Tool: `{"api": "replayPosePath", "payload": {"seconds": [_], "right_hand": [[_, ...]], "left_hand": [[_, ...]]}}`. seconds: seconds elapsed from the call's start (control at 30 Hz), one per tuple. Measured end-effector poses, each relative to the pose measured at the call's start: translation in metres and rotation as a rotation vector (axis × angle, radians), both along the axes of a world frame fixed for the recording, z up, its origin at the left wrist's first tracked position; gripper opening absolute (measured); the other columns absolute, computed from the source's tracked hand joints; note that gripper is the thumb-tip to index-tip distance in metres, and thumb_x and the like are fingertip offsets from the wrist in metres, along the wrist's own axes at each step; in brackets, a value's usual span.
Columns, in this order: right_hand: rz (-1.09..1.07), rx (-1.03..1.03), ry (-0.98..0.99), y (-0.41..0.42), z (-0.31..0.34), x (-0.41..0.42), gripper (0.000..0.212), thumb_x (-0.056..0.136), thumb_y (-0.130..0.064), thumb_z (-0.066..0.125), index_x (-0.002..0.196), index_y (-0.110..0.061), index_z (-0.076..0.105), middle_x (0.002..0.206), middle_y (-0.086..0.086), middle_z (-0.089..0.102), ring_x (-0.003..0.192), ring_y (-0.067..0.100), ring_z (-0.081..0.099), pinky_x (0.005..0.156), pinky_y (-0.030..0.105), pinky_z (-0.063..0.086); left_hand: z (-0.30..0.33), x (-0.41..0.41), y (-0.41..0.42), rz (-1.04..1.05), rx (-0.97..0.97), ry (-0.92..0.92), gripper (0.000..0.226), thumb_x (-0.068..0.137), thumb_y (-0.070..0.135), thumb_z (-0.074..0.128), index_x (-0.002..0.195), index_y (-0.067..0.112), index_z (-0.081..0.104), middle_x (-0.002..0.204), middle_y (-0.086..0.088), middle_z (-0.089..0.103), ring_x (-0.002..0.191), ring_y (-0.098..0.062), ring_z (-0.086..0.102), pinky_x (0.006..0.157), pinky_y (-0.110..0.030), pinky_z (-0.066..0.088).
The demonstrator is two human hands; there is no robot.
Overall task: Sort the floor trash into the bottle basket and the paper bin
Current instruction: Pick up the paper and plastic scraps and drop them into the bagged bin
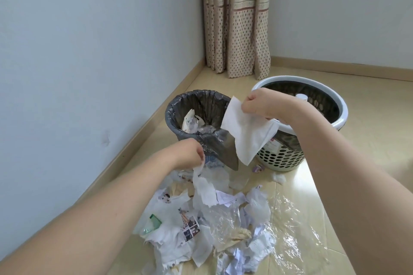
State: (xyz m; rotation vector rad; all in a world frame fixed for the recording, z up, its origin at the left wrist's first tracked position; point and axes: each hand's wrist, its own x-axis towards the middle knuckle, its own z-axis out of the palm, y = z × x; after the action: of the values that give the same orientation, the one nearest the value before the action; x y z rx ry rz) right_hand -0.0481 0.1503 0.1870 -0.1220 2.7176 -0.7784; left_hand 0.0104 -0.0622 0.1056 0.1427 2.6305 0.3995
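My right hand's (259,105) fingers (247,108) pinch the top corner of a white tissue (245,129) hanging between the lined paper bin (199,118) and the bottle basket (312,127), while my left hand (190,154) pinches a torn tissue strip (202,185) rising from the floor pile (212,225). Both sheets look light, limp and easily torn, so I'd hold them at an edge. My left fingertips are hidden behind my hand, clear plastic film (290,219) blurs into the floor, and a green bottle (154,222) lies half buried at the pile's left.
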Motion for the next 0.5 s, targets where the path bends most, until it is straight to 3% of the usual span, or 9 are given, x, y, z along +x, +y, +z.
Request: {"api": "replayPosePath", "payload": {"seconds": [0.1, 0.27, 0.37, 0.43, 0.5], "right_hand": [[-0.072, -0.247, 0.030, -0.006, 0.001, -0.016, 0.010, 0.086, -0.024, 0.049, 0.081, -0.015, 0.048, 0.083, 0.009, 0.050, 0.073, 0.024, 0.048, 0.065, 0.035, 0.043], [-0.233, -0.745, 0.113, -0.024, -0.014, -0.043, 0.008, 0.093, -0.018, 0.051, 0.088, -0.013, 0.053, 0.103, 0.015, 0.064, 0.091, 0.027, 0.066, 0.071, 0.037, 0.060], [-0.385, -0.754, 0.314, -0.036, -0.040, -0.064, 0.008, 0.090, -0.022, 0.051, 0.085, -0.017, 0.053, 0.085, 0.003, 0.059, 0.084, 0.024, 0.062, 0.078, 0.047, 0.058], [-0.401, -0.696, 0.394, -0.044, -0.059, -0.073, 0.006, 0.092, -0.022, 0.050, 0.088, -0.020, 0.054, 0.083, -0.005, 0.058, 0.082, 0.021, 0.057, 0.073, 0.041, 0.053], [-0.348, -0.605, 0.430, -0.051, -0.079, -0.077, 0.011, 0.094, -0.016, 0.047, 0.099, -0.020, 0.056, 0.093, -0.004, 0.061, 0.088, 0.020, 0.058, 0.072, 0.033, 0.047]], "left_hand": [[0.018, -0.021, -0.012, 0.204, 0.195, 0.085, 0.025, 0.089, 0.004, 0.046, 0.090, 0.013, 0.069, 0.072, -0.004, 0.062, 0.060, -0.017, 0.058, 0.051, -0.026, 0.052], [0.032, -0.059, -0.029, 0.582, 0.575, 0.247, 0.026, 0.088, -0.004, 0.044, 0.081, 0.008, 0.066, 0.068, -0.013, 0.061, 0.059, -0.024, 0.059, 0.072, -0.042, 0.059], [0.039, -0.084, -0.032, 0.697, 0.717, 0.388, 0.026, 0.084, -0.008, 0.047, 0.076, 0.009, 0.066, 0.067, -0.011, 0.061, 0.061, -0.024, 0.059, 0.074, -0.042, 0.060], [0.040, -0.102, -0.030, 0.690, 0.726, 0.459, 0.024, 0.081, -0.009, 0.051, 0.077, 0.010, 0.065, 0.072, -0.008, 0.065, 0.062, -0.021, 0.062, 0.070, -0.034, 0.061], [0.034, -0.118, -0.026, 0.680, 0.711, 0.512, 0.021, 0.082, -0.005, 0.053, 0.080, 0.011, 0.065, 0.078, -0.003, 0.068, 0.062, -0.019, 0.064, 0.067, -0.029, 0.058]]}}
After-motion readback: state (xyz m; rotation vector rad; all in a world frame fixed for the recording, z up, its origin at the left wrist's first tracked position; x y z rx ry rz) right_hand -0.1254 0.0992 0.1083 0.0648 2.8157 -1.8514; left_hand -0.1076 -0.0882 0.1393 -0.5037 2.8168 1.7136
